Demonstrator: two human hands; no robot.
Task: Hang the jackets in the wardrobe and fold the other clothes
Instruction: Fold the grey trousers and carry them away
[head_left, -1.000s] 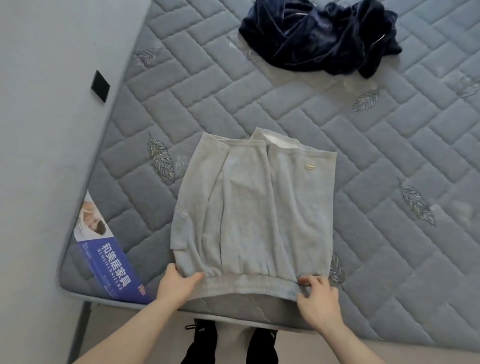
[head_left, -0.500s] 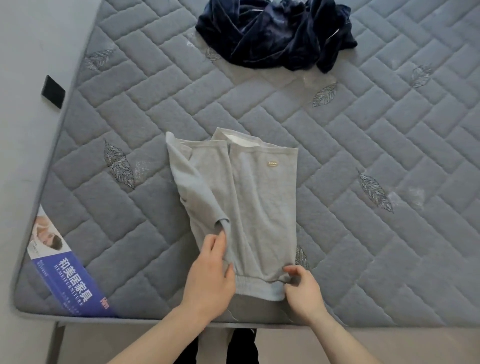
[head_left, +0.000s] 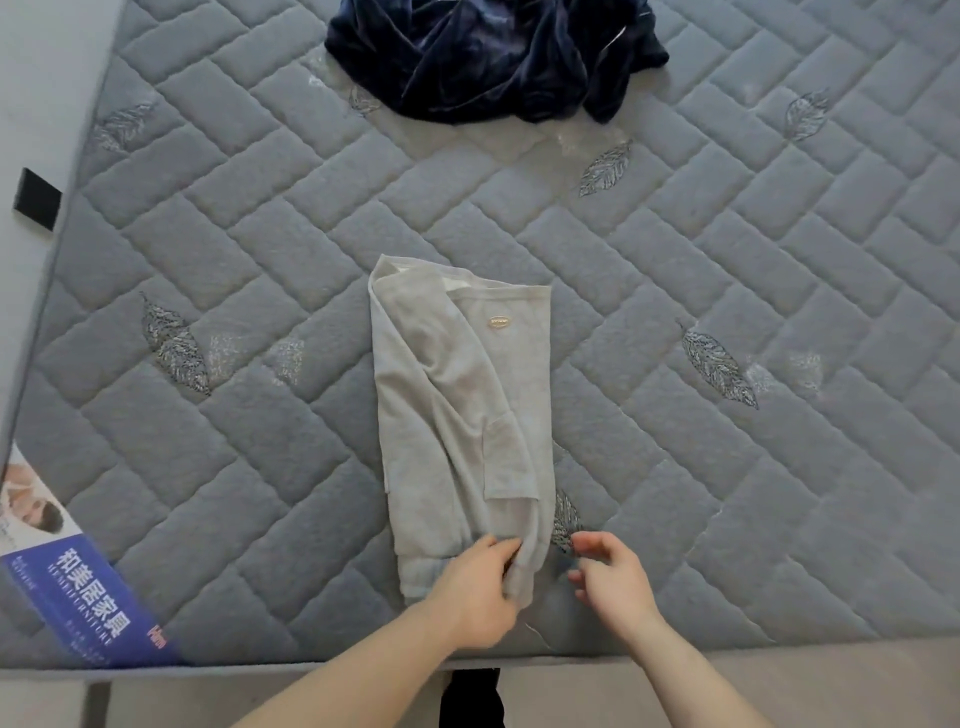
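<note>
Grey sweatshirt (head_left: 462, 415) folded into narrow strip, lying mid-mattress (head_left: 675, 291), hem at near edge. Left hand (head_left: 475, 592) grips hem fold, fingers curled into fabric. Right hand (head_left: 610, 574) just beside hem, fingers loosely bent, holding nothing. Dark blue velvet garment (head_left: 493, 52) crumpled at far edge, well apart.

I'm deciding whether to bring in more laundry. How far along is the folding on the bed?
The grey sweatshirt lies folded lengthwise into a narrow strip on the mattress. The left hand grips its hem end; the right hand hovers beside it, holding nothing. The crosswise fold remains, and the dark blue velvet garment lies crumpled, untouched.
</note>
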